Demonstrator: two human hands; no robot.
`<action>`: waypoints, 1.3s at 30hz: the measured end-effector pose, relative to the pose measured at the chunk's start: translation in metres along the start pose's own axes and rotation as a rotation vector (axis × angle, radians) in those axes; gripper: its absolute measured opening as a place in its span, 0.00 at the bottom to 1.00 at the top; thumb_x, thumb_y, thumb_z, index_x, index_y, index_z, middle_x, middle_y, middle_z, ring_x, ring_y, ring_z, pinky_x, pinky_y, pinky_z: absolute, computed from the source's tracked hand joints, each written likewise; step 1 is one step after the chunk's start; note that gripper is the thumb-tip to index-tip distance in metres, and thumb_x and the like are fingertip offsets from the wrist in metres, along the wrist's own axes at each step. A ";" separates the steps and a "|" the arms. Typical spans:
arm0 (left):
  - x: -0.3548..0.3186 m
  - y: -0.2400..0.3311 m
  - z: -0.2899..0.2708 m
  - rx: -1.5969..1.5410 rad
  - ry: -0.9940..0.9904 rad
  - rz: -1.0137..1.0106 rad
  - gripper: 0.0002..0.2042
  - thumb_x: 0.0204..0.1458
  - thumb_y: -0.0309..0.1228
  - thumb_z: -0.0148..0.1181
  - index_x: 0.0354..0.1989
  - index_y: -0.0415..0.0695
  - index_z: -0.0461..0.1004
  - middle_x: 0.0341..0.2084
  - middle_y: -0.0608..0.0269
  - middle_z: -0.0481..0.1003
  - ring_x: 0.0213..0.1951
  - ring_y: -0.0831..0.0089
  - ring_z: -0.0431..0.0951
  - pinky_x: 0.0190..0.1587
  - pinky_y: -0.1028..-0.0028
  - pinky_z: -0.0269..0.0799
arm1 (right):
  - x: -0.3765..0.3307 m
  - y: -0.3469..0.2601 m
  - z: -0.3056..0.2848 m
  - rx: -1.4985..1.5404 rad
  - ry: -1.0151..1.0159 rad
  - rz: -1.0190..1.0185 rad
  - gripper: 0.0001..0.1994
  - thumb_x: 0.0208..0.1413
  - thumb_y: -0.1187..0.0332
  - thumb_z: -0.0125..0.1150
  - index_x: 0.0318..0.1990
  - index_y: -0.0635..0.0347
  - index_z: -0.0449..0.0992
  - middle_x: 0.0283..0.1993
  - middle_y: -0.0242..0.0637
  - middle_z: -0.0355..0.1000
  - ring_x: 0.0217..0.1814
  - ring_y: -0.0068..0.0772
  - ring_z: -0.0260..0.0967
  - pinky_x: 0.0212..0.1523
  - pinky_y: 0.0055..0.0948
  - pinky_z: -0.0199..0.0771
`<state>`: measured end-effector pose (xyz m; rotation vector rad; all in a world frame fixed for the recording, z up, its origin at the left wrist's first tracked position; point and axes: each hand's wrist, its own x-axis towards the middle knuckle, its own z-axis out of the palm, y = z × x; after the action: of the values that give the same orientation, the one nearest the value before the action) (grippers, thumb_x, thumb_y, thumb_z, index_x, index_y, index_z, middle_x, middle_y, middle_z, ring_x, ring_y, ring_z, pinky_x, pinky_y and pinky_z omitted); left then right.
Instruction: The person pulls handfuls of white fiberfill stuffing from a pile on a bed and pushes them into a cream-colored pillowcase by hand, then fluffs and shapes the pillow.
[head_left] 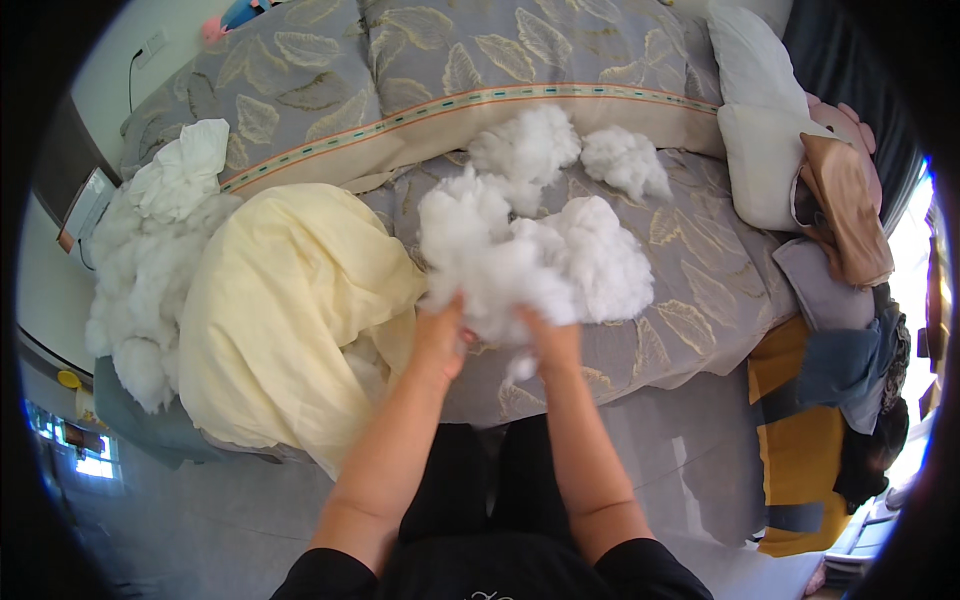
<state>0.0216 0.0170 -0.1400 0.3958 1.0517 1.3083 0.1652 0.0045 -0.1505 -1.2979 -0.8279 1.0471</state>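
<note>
Both of my hands are in a clump of fluffy white fiberfill above the front of the patterned grey sofa seat. On its left side, my left hand closes on the fluff with curled fingers. My right hand grips the other side; motion blurs it, and the fluff partly hides its fingertips. A small white tuft hangs beneath, between the hands. More fiberfill lies against the clump on the right, with further tufts behind. Left of my hands sits a bulging cream fabric cover.
A tall heap of white stuffing stands at the far left. White pillows and a brown cloth rest at the sofa's right end. Mustard and blue fabric hangs at the right. Behind the seat runs the backrest.
</note>
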 end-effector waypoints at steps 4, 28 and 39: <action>-0.001 -0.026 -0.006 0.041 -0.220 -0.037 0.15 0.48 0.25 0.55 0.47 0.40 0.67 0.36 0.61 0.72 0.33 0.71 0.74 0.25 0.74 0.68 | -0.005 0.017 0.020 -0.072 -0.008 -0.139 0.23 0.39 0.69 0.69 0.44 0.66 0.69 0.40 0.38 0.71 0.40 0.30 0.68 0.39 0.30 0.69; -0.014 -0.001 -0.019 0.034 -0.149 0.117 0.15 0.49 0.26 0.57 0.46 0.38 0.68 0.38 0.59 0.73 0.38 0.69 0.74 0.39 0.70 0.72 | -0.021 0.009 0.036 0.340 -0.376 -0.028 0.16 0.41 0.76 0.63 0.42 0.63 0.71 0.37 0.31 0.71 0.38 0.23 0.68 0.36 0.24 0.69; 0.004 0.014 -0.044 -0.057 -0.001 0.181 0.12 0.52 0.32 0.56 0.43 0.43 0.67 0.34 0.65 0.73 0.32 0.77 0.73 0.18 0.73 0.62 | 0.040 0.027 -0.013 0.569 0.199 0.098 0.13 0.47 0.80 0.55 0.42 0.63 0.70 0.36 0.37 0.70 0.32 0.30 0.69 0.23 0.27 0.71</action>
<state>-0.0225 0.0111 -0.1537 0.4565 0.9928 1.4958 0.1875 0.0368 -0.1823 -0.9386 -0.2814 1.1061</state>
